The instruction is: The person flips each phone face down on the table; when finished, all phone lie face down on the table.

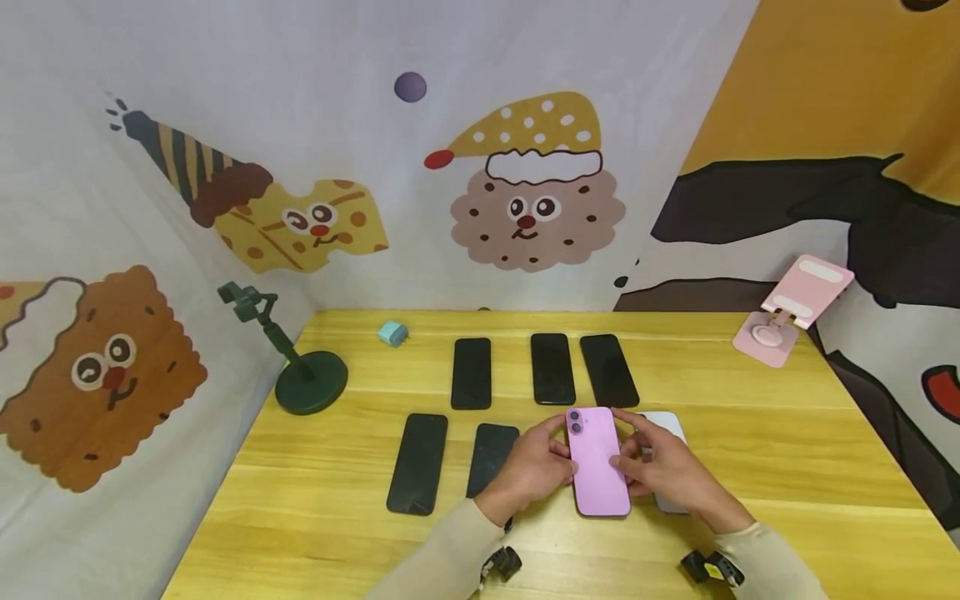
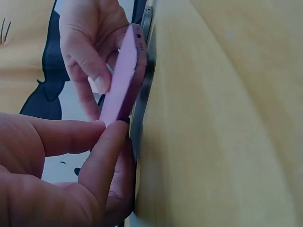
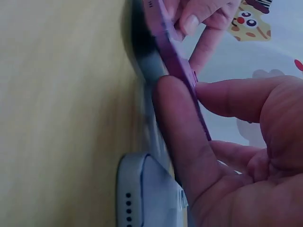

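Both hands hold a pink smartphone (image 1: 601, 467) by its long edges, its back with two camera lenses facing up. My left hand (image 1: 532, 463) grips the left edge between thumb and fingers. At the opposite edge, my right hand (image 1: 666, 467) pinches it the same way. In the left wrist view the pink phone (image 2: 120, 82) is seen edge-on, tilted close over the table. A white phone (image 1: 663, 425) lies partly hidden beneath my right hand; its speaker end (image 3: 131, 198) shows in the right wrist view. A black phone (image 1: 491, 454) lies partly covered by my left hand.
Behind the hands lie three black phones, at left (image 1: 472, 373), middle (image 1: 552, 369) and right (image 1: 609, 371). Another black phone (image 1: 417, 463) is at front left. A green stand (image 1: 311, 383), a light-blue charger plug (image 1: 392, 333) and a pink folding stand (image 1: 806, 292) line the table's far side.
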Available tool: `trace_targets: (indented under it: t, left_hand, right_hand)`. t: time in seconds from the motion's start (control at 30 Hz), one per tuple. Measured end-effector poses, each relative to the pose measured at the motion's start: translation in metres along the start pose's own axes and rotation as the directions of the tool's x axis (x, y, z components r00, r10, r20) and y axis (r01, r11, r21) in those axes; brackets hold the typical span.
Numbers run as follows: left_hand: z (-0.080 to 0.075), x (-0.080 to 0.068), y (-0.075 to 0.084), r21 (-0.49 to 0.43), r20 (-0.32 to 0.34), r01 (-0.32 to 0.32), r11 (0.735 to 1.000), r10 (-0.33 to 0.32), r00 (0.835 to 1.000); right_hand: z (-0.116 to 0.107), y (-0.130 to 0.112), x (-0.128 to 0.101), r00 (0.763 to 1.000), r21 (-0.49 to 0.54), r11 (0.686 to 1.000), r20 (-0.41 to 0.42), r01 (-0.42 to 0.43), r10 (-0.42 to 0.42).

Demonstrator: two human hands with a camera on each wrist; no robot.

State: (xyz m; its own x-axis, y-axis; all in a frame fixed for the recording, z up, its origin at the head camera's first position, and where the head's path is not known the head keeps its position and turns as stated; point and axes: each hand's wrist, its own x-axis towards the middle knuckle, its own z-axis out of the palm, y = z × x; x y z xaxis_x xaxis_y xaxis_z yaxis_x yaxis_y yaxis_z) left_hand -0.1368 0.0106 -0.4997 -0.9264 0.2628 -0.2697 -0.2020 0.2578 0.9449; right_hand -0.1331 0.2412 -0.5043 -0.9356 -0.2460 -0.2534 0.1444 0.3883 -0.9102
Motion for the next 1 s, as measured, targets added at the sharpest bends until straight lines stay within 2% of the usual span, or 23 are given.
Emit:
trace_targets:
  t: [0.2,0.33,0.43,0.63,0.87,1.0]
  left_hand:
    - [-0.002,0.0,0.001,0.115,0.0,-0.02,0.993,0.02,1.0]
    - [-0.003,0.0,0.002,0.162,-0.002,-0.023,0.986,0.023,1.0]
    - [-0.004,-0.001,0.003,0.185,-0.004,-0.023,0.982,0.024,1.0]
    - [-0.007,-0.004,0.003,0.125,0.022,0.002,0.992,-0.005,1.0]
    - [-0.009,-0.003,0.003,0.104,0.036,0.018,0.994,-0.022,0.999]
    - [-0.01,-0.003,0.003,0.09,0.037,0.019,0.996,-0.022,0.999]
  right_hand:
    - [0.005,-0.006,-0.002,0.999,-0.117,0.993,-0.029,0.016,-0.02]
    - [0.007,-0.01,-0.002,0.997,-0.255,0.966,-0.057,0.039,-0.055]
    - [0.009,-0.01,-0.002,0.996,-0.309,0.95,-0.071,0.032,-0.056]
    - [0.009,-0.011,-0.001,0.999,-0.302,0.953,-0.048,0.003,-0.018]
    - [0.008,-0.013,-0.001,0.999,-0.287,0.958,-0.052,-0.023,0.009]
    - [0.006,-0.012,-0.002,0.999,-0.28,0.96,-0.045,-0.004,-0.009]
